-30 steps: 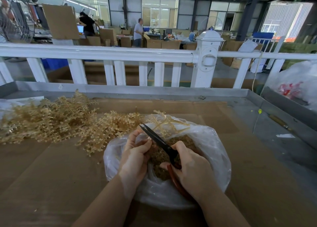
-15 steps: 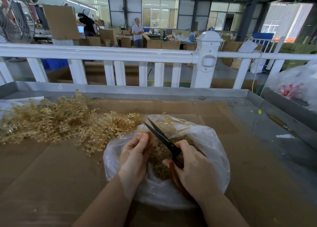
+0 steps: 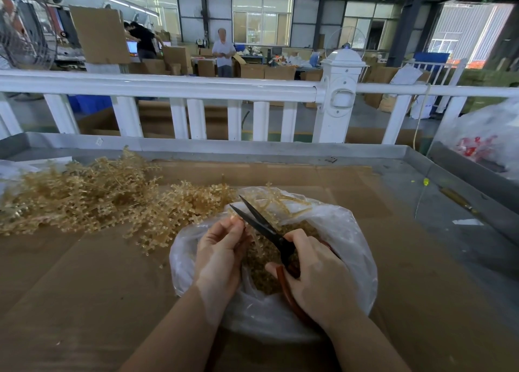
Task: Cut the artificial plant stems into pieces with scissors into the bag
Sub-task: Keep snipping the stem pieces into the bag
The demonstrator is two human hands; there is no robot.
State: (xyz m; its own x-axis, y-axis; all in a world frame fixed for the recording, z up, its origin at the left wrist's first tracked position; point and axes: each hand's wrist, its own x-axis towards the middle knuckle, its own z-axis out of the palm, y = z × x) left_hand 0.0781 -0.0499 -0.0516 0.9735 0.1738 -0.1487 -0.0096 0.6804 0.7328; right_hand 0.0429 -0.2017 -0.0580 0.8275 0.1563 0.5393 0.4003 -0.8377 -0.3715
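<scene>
Warehouse-type space, with a brown cardboard-covered worktable [image 3: 84,287] in front of a white railing [image 3: 168,86]. The left hand [image 3: 222,248] hovers over the clear plastic bag [image 3: 348,245], fingers curled, pinching a pale gold plastic plant stem [image 3: 278,203]. The right hand [image 3: 317,276] grips the red handles of one pair of black-bladed scissors [image 3: 261,225], blades parted in a narrow V, tips near the left fingertips. The one bag holds a heap of small golden cut pieces [image 3: 264,273]. A big pile of uncut gold stems [image 3: 98,197] lies to the left, touching the bag's edge. Two people stand far back.
</scene>
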